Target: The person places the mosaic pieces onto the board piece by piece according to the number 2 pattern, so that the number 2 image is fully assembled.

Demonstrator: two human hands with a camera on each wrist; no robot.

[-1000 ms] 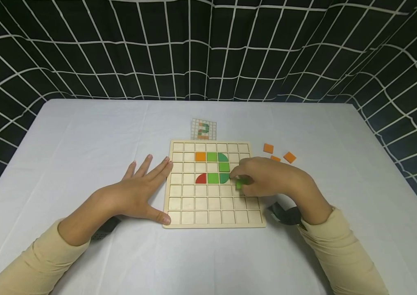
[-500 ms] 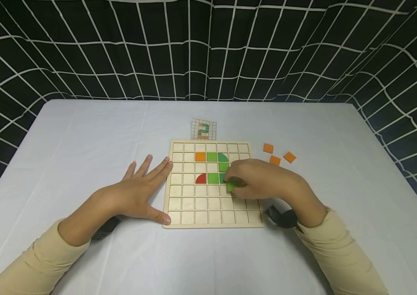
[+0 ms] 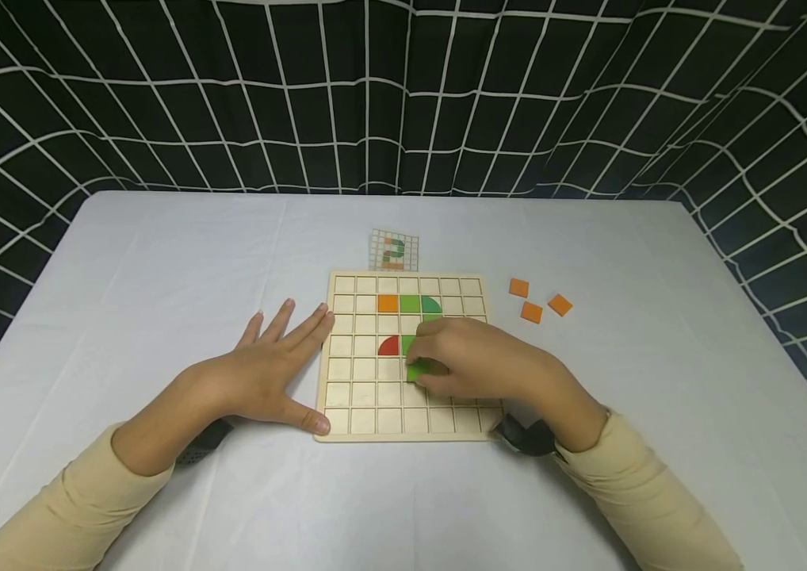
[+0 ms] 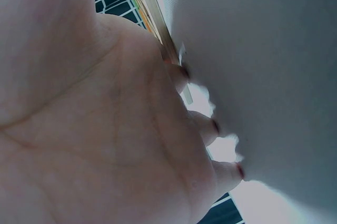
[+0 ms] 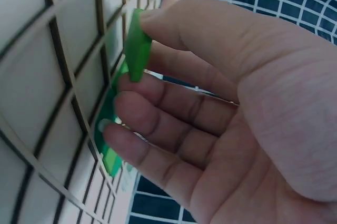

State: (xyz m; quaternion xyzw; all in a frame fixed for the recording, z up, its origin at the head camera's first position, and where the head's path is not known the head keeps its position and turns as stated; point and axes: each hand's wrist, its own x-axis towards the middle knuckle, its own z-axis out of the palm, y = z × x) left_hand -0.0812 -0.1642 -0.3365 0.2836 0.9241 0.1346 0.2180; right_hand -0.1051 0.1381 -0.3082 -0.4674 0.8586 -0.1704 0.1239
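My right hand (image 3: 478, 357) pinches a light green square tile (image 5: 138, 47) between thumb and fingers, over the middle of the wooden grid board (image 3: 375, 420). In the head view that tile shows just below the row with the red quarter-round tile (image 3: 389, 346). Spread flat, my left hand (image 3: 261, 381) rests with fingertips and thumb at the board's left edge. Along an upper row lie an orange square tile (image 3: 388, 304), a green square tile (image 3: 411, 304) and a dark green quarter-round tile (image 3: 431, 304). My right hand partly covers other green tiles.
Three loose orange square tiles (image 3: 532, 312) lie on the white tablecloth right of the board. A small pattern card (image 3: 394, 251) with a coloured figure touches the board's far edge. Black netted-pattern cloth (image 3: 403, 95) hangs behind and at the sides.
My right hand has moved left across the board, carrying the green square tile. It now covers tiles that showed before, and the loose orange tiles are fully uncovered. My left hand stays put.
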